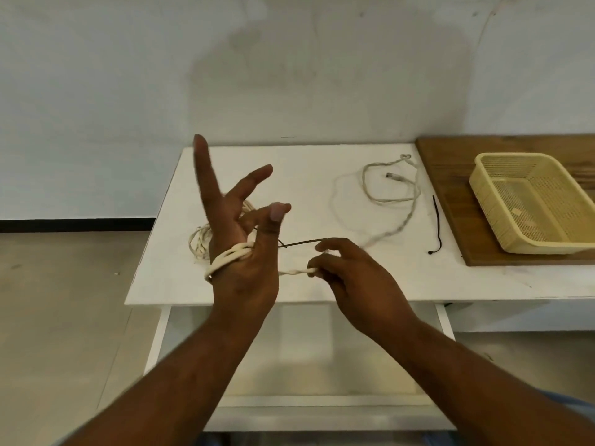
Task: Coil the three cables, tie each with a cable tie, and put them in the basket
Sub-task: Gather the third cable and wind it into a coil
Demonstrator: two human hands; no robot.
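My left hand (240, 249) is raised over the white table (289, 175) with fingers spread straight. A white cable (230, 254) is wound in several turns around its palm. My right hand (347, 268) pinches the same cable's free stretch just to the right, and the cable runs on blurred toward the far right of the table, where it lies in loose loops (392, 185). Another white cable bundle (201, 243) lies on the table behind my left hand. One black cable tie (301, 243) lies between my hands, a second (437, 225) near the table's right side. The yellow basket (483, 188) stands empty.
The basket stands on a brown wooden board (450, 175) at the right, butted against the white table. A grey wall rises behind. Below the table's front edge an open white shelf (306, 365) shows. Floor lies to the left.
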